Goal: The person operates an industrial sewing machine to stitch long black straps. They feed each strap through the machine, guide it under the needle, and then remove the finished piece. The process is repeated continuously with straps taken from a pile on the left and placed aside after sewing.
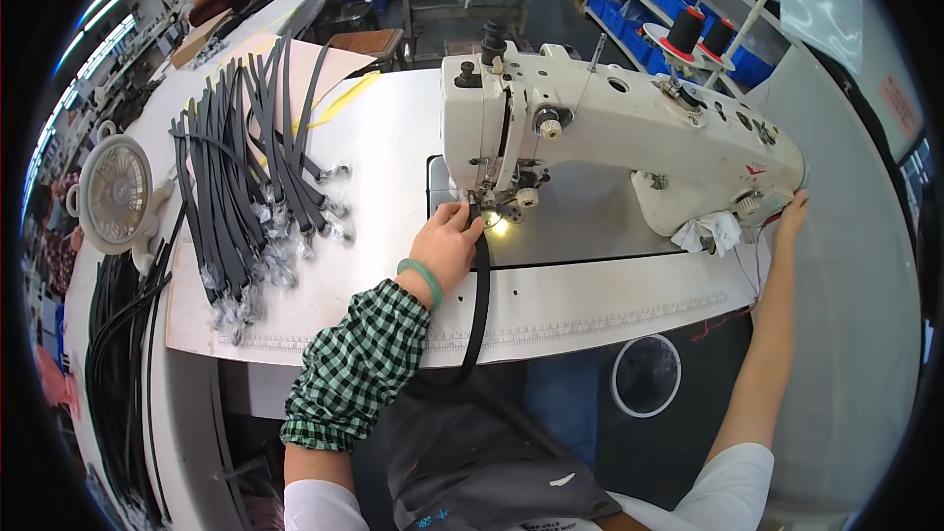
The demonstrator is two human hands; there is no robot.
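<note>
A white sewing machine (600, 108) stands on the table, its small lamp lit by the needle. My left hand (444, 244), with a green bangle and checked sleeve, pinches a black strap (481, 300) beside the presser foot. From there the strap hangs over the table's front edge toward my lap. At the machine's right end, my right hand (793, 214) is curled against the handwheel (804, 175); its fingers are partly hidden. A white crumpled cloth (710, 232) is tucked at the machine's base, near that hand.
Left of the machine lies a pile of black straps (221, 177) with plastic-wrapped ends. Beyond it stand a small white fan (116, 192) and more hanging black straps (120, 364). Thread spools (681, 31) rise behind the machine. A printed ruler (590, 323) runs along the front edge.
</note>
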